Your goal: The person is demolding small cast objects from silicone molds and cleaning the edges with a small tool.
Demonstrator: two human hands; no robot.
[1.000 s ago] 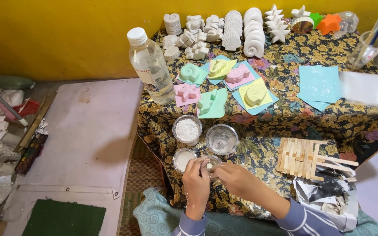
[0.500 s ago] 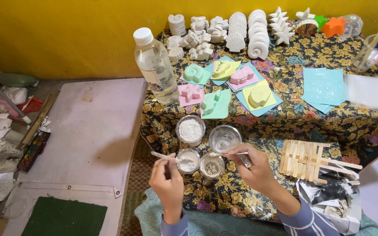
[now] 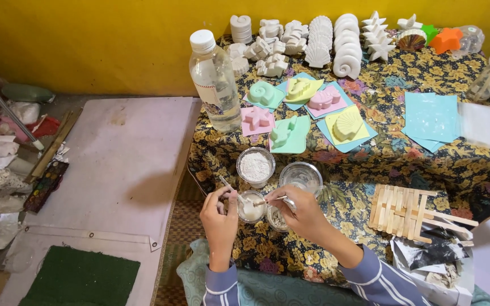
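Pinched in the left hand [image 3: 220, 211] is a thin stick [image 3: 232, 190]; the right hand [image 3: 304, 213] grips a spoon [image 3: 273, 199] over the small cup [image 3: 252, 207]. Half a second ago the hands were spread apart; now both meet at this cup. Stick slants from far left down into the cup, and the spoon lies left-right. Powder cup [image 3: 256, 166] and glass cup [image 3: 303, 177] stand just beyond. Cup sits near the table edge [image 3: 197, 178]; open board [image 3: 114, 164] lies left.
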